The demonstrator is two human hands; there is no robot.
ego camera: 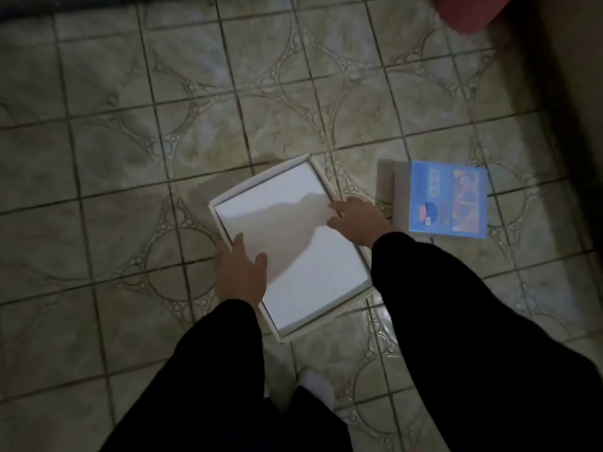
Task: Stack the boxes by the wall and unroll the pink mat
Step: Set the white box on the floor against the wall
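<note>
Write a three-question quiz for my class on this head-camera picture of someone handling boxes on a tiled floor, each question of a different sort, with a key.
1. True or false: both hands hold the white box.
2. Which lies nearest the wall on the right? A) the white box B) the blue printed box C) the white sock
3. Fill in: at the top right corner of the view shows part of a ____ thing.

Key
1. True: the left hand grips its left edge, the right hand its right edge.
2. B; it lies on flat grey-brown pieces, seemingly cardboard.
3. Pink; too blurred to say that it is the mat.
</note>
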